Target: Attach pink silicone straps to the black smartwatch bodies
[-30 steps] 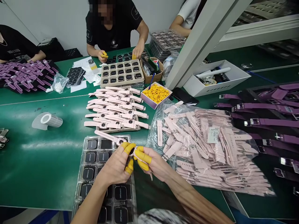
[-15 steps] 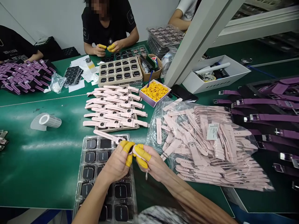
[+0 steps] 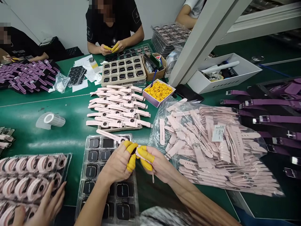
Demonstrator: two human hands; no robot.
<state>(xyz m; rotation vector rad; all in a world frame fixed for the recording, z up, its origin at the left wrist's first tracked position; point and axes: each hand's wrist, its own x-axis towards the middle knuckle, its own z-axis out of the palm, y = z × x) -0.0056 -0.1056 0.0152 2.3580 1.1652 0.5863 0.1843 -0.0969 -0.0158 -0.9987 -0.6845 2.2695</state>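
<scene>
My left hand (image 3: 121, 161), in yellow finger cots, is closed around a watch, of which only a dark sliver (image 3: 134, 151) shows. Opposite it, my right hand (image 3: 152, 161) pinches a pale pink watch strap (image 3: 140, 153), its fingers also in yellow cots. The strap's end meets the watch between my fingertips; the joint is hidden. Just behind my left hand lies another watch with a pink strap (image 3: 108, 135). Under my hands is a clear plastic tray (image 3: 78, 201) with black square watch faces in its pockets.
A pile of pink-strapped watches (image 3: 117, 108) lies ahead. Right of it are a box of yellow finger cots (image 3: 158, 92) and a bag of pink straps (image 3: 211, 141). At left, another person's hand (image 3: 50, 201) touches a tray of pink watches (image 3: 25, 179). A label roll (image 3: 55, 120) stands behind.
Another person's hand and a tray of pink watches have come into view at the lower left. My hands keep nearly the same grip; the view has shifted slightly.
</scene>
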